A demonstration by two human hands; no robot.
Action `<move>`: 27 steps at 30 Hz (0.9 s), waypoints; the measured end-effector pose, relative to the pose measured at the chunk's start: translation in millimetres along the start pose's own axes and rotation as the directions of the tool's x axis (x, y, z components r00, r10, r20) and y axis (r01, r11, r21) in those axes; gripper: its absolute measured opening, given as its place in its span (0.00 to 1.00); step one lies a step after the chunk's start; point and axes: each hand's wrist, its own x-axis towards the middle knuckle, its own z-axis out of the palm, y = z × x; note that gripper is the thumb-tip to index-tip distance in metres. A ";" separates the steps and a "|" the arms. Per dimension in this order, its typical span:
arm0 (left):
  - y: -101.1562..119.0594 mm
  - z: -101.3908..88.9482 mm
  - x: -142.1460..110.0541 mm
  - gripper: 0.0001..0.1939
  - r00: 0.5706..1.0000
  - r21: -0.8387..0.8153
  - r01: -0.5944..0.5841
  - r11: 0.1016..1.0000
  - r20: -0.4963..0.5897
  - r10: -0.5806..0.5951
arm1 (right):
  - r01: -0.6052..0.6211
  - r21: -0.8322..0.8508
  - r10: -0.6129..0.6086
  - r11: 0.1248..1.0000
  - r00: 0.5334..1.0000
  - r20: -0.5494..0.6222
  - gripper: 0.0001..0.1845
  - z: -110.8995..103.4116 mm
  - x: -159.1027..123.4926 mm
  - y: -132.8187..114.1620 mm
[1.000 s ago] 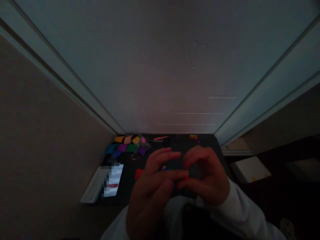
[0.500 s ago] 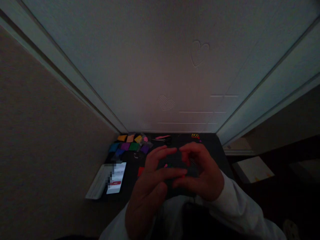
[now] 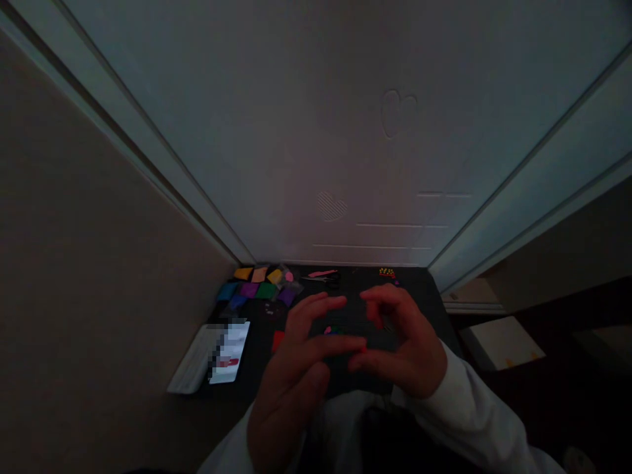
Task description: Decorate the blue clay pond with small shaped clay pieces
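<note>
A small red lump [image 3: 363, 349], perhaps modelling clay, sits between my two hands. My left hand [image 3: 296, 375] has its fingers stretched out, and its index fingertip presses against the lump. Below it, the thumb of my right hand [image 3: 407, 345] supports the lump, while the other right fingers curl above, apart from the thumb. Behind the hands, small pink and green pieces [image 3: 330, 330] lie on the dark table. A red packet [image 3: 278, 340] shows partly past my left hand. Dim light hides the lump's exact shape.
Several coloured packets [image 3: 266, 290] lie at the table's back left. Near them are scissors [image 3: 318, 279] with a pink strip. A lit phone [image 3: 230, 353] rests at the left edge. Yellow beads [image 3: 386, 271] sit at the back right. A white panel [image 3: 345, 131] rises behind the table [image 3: 419, 296].
My right hand has shifted slightly right and down, widening the gap between the upper fingers of both hands. The red lump stays between the left index finger and the right thumb.
</note>
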 end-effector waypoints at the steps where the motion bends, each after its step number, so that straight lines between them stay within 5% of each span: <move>1: -0.4 -0.1 -0.2 0.19 1.000 0.002 0.003 1.000 -0.004 -0.003 | 0.004 -0.001 -0.004 1.000 1.000 -0.008 0.34 -0.7 -0.4 0.9; 16: 13.4 -2.1 0.5 0.20 0.994 -0.080 0.097 0.992 0.065 -0.092 | 0.001 0.013 -0.001 1.000 1.000 0.031 0.33 1.8 0.7 3.9; 27: -2.6 9.6 -0.6 0.18 0.995 -0.239 0.090 0.967 0.066 -0.076 | 0.020 -0.069 -0.018 0.997 1.000 0.026 0.34 1.0 1.1 3.0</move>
